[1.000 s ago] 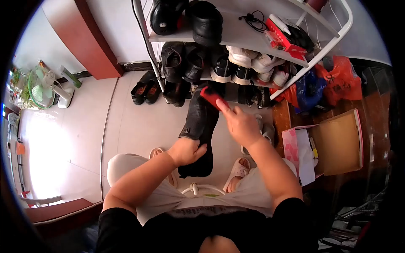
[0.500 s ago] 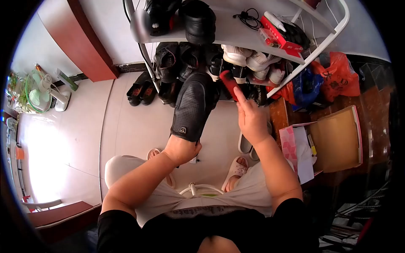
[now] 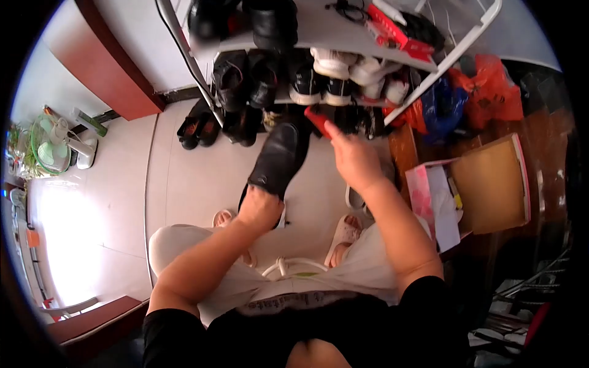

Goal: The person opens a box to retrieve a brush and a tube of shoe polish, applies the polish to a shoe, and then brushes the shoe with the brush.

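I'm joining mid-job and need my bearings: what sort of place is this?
Probably a home, perhaps the shoe corner by an entrance. A rack holds several pairs of shoes, a fan stands off to the left, and the person wears slippers.

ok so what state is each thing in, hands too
left hand: closed on the black shoe
black shoe: held, toe pointing away from the wearer
right hand: closed on the red brush
red brush: held near the toe, contact unclear
pink box: open
white paper: partly out of the box
fan: standing, running or not unclear
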### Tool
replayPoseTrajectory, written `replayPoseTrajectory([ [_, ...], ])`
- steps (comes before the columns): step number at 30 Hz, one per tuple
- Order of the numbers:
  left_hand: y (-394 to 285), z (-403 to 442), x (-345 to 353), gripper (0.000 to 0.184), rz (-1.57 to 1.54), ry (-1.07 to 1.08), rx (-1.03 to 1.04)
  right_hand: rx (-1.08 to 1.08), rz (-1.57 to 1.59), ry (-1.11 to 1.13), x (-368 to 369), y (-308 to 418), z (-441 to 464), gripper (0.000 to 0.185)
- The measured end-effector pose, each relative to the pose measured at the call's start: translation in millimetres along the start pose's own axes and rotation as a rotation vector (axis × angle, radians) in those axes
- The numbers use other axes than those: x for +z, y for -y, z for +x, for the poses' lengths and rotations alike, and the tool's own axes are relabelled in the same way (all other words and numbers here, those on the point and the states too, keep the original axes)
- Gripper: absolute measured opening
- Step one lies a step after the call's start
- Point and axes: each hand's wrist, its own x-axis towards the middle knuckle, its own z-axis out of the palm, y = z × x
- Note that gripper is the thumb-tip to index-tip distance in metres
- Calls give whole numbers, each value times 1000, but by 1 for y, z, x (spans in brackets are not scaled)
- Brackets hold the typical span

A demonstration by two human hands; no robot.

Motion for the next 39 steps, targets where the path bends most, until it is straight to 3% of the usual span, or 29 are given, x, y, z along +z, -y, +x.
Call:
replayPoseTrajectory([
  [2, 15, 1, 5, 38, -54, 355, -377, -13, 366, -204, 0, -7, -7, 36],
  [4, 41, -1, 21, 25, 125, 465, -343, 71, 631, -189, -12, -6, -13, 29],
  [6, 64, -9, 42, 25, 208, 357, -372, 230, 967, 60, -15, -9, -19, 25],
  [7, 75, -10, 52, 26, 246, 415, -382, 241, 970, 71, -19, -8, -22, 25],
  [9, 93, -16, 75, 26, 299, 443, -415, 445, 1279, 251, -28, -5, -28, 23],
  [13, 114, -39, 136, 26, 334, 578, -455, 520, 1380, 279, -38, -9, -30, 23],
  [15, 117, -53, 163, 27, 402, 419, -498, 532, 1366, 251, -41, -11, -28, 23],
  [16, 115, -53, 172, 29, 427, 556, -548, 525, 1367, 251, -40, -12, -27, 23],
  [20, 100, -73, 199, 29, 329, 640, -612, 566, 1381, 290, -38, -18, -30, 26],
  [22, 99, -84, 210, 29, 301, 562, -617, 595, 1375, 291, -39, -18, -31, 27],
  [24, 89, -80, 205, 31, 223, 632, -759, 589, 1390, 290, -37, -19, -32, 27],
  [25, 80, -75, 198, 41, 131, 599, -869, 579, 1383, 282, -37, -19, -32, 28],
  [26, 67, -71, 194, 41, 129, 602, -873, 566, 1376, 275, -36, -20, -31, 28],
  [28, 36, -73, 192, 53, 244, 242, -886, 572, 1377, 281, -35, -22, -32, 28],
  [30, 20, -79, 195, 62, 257, 225, -777, 573, 1377, 279, -36, -22, -30, 29],
  [32, 12, -85, 200, 58, -26, 346, -633, 550, 1365, 283, -39, -19, -30, 30],
  [34, 12, -79, 208, 53, -50, 374, -697, 561, 1385, 274, -39, -19, -31, 30],
  [36, 20, -66, 222, 46, -141, 507, -1124, 568, 1415, 267, -39, -18, -32, 30],
  [39, 35, -52, 240, 42, -189, 577, -1251, 598, 1372, 274, -42, -15, -29, 30],
])
